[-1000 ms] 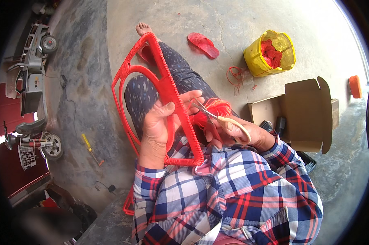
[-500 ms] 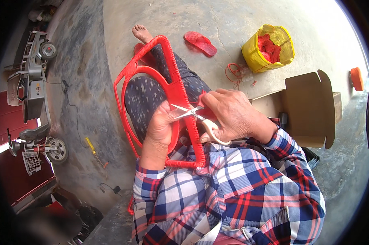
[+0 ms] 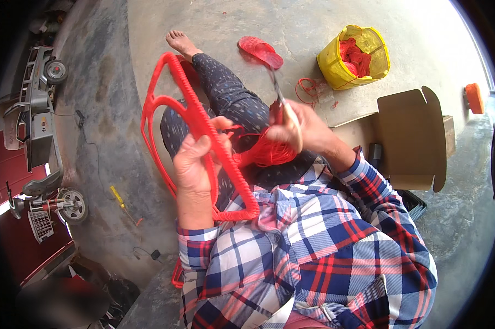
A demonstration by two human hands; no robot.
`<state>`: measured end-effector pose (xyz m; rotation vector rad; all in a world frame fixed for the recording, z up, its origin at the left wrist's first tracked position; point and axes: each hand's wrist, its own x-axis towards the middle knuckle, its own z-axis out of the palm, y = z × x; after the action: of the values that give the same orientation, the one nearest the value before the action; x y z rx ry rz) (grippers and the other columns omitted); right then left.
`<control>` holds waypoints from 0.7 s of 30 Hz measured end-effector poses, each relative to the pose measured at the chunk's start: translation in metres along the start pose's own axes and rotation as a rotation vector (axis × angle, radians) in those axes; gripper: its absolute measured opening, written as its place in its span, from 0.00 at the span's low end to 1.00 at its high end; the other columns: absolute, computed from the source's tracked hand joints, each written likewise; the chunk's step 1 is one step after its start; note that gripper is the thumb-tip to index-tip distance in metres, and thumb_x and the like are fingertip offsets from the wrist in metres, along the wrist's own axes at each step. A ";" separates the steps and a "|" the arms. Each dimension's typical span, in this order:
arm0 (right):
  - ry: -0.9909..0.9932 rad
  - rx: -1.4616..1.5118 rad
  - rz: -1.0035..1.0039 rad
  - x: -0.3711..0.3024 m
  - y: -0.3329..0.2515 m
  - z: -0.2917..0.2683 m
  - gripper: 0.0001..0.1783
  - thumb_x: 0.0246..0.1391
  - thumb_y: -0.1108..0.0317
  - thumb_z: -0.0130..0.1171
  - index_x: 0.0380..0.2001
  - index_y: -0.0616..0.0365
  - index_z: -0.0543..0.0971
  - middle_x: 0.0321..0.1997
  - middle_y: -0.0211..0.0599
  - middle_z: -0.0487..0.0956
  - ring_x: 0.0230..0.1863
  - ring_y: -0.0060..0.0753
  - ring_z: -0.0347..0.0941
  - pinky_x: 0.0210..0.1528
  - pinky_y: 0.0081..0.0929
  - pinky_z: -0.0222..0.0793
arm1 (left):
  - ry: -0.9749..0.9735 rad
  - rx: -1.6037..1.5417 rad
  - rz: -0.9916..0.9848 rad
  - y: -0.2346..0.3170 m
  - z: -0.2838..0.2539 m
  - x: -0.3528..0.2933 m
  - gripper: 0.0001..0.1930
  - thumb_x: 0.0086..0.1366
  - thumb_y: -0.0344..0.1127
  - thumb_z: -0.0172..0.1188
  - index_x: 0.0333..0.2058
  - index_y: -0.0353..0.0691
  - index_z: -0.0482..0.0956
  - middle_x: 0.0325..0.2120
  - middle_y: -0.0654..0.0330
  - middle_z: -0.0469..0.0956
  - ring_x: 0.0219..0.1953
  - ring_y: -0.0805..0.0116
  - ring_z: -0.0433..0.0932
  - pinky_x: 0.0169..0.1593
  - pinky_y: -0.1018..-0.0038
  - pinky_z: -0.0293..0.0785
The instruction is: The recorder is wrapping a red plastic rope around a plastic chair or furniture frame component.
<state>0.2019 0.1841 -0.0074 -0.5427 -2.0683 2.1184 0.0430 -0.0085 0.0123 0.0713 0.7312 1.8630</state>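
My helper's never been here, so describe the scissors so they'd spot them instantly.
Start at the plaid shirt and follow its sleeve on the picture's right to the right hand. That hand holds the scissors, blades pointing up the picture. Their cream handle sets them apart from the red cord bundle and red frame nearby.

The red frame (image 3: 233, 178), ridged along its edge, slants over my lap in my left fingers (image 3: 221, 123). My right fingers (image 3: 276, 133) grip cream-handled scissors (image 3: 295, 130), blades pointing away from me, above a loose red cord bundle (image 3: 269, 149).
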 end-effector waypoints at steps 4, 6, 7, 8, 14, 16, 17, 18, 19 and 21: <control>-0.109 -0.700 -0.306 -0.013 0.007 0.003 0.22 0.43 0.55 0.68 0.38 0.54 0.74 0.27 0.43 0.75 0.32 0.49 0.74 0.36 0.39 0.70 | -0.055 -0.039 0.039 0.004 -0.006 0.002 0.11 0.61 0.29 0.59 0.39 0.27 0.74 0.45 0.44 0.70 0.30 0.65 0.70 0.29 0.75 0.69; -0.103 -0.723 -0.371 -0.016 0.013 0.005 0.21 0.43 0.56 0.67 0.37 0.54 0.75 0.27 0.44 0.76 0.33 0.49 0.74 0.36 0.41 0.70 | -0.035 -0.033 0.028 0.002 -0.006 0.001 0.11 0.61 0.29 0.59 0.39 0.27 0.74 0.44 0.45 0.70 0.30 0.65 0.70 0.30 0.74 0.70; -0.073 -0.680 -0.308 -0.016 0.017 0.005 0.18 0.44 0.59 0.66 0.37 0.55 0.75 0.27 0.44 0.76 0.31 0.47 0.73 0.35 0.38 0.70 | -0.019 -0.027 0.024 0.001 -0.006 0.000 0.11 0.61 0.29 0.59 0.39 0.27 0.75 0.42 0.46 0.70 0.30 0.64 0.71 0.30 0.74 0.70; -0.042 -0.637 -0.245 -0.017 0.023 0.003 0.16 0.44 0.62 0.65 0.36 0.55 0.75 0.27 0.43 0.75 0.30 0.45 0.73 0.34 0.36 0.70 | -0.020 -0.027 0.023 0.002 -0.006 -0.002 0.11 0.61 0.29 0.59 0.39 0.27 0.75 0.42 0.46 0.70 0.30 0.64 0.71 0.30 0.74 0.70; -0.145 0.242 0.117 -0.023 0.021 -0.024 0.13 0.42 0.74 0.67 0.31 0.57 0.73 0.27 0.19 0.71 0.30 0.13 0.65 0.31 0.18 0.65 | -0.016 -0.018 0.041 0.004 -0.013 -0.003 0.10 0.62 0.30 0.59 0.39 0.29 0.74 0.41 0.48 0.70 0.30 0.66 0.70 0.30 0.74 0.71; -0.180 0.279 0.142 -0.028 0.022 -0.026 0.14 0.42 0.73 0.68 0.31 0.57 0.73 0.27 0.19 0.72 0.30 0.13 0.65 0.31 0.17 0.64 | -0.041 -0.039 0.031 0.008 -0.015 -0.004 0.10 0.62 0.30 0.59 0.38 0.29 0.74 0.40 0.49 0.70 0.29 0.66 0.69 0.30 0.74 0.70; -0.182 0.278 0.143 -0.030 0.020 -0.025 0.14 0.42 0.73 0.68 0.31 0.57 0.73 0.27 0.19 0.72 0.30 0.13 0.65 0.31 0.17 0.64 | -0.066 -0.058 0.021 0.009 -0.016 -0.004 0.09 0.62 0.30 0.59 0.37 0.30 0.74 0.39 0.50 0.70 0.29 0.67 0.68 0.30 0.74 0.70; -0.205 0.267 0.159 -0.032 0.013 -0.021 0.14 0.42 0.73 0.68 0.31 0.57 0.73 0.27 0.19 0.72 0.30 0.13 0.65 0.31 0.17 0.64 | -0.056 -0.050 0.043 0.009 -0.017 -0.003 0.09 0.62 0.31 0.59 0.36 0.30 0.74 0.38 0.50 0.69 0.29 0.68 0.68 0.29 0.74 0.69; -0.226 0.255 0.175 -0.035 0.008 -0.018 0.14 0.42 0.73 0.68 0.31 0.57 0.73 0.27 0.19 0.71 0.30 0.13 0.65 0.31 0.17 0.64 | -0.056 -0.052 0.043 0.009 -0.016 -0.004 0.09 0.62 0.31 0.59 0.36 0.30 0.74 0.38 0.50 0.69 0.29 0.68 0.68 0.29 0.74 0.69; -0.340 0.190 0.141 -0.035 0.008 -0.011 0.15 0.46 0.69 0.71 0.33 0.56 0.73 0.28 0.20 0.72 0.30 0.13 0.65 0.30 0.17 0.63 | -0.039 -0.038 0.056 0.010 -0.015 -0.004 0.09 0.63 0.31 0.59 0.36 0.30 0.74 0.39 0.50 0.69 0.29 0.67 0.67 0.29 0.74 0.69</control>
<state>0.2391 0.1819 -0.0093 -0.3293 -2.0032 2.6127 0.0304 -0.0210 0.0065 0.1050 0.6729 1.9228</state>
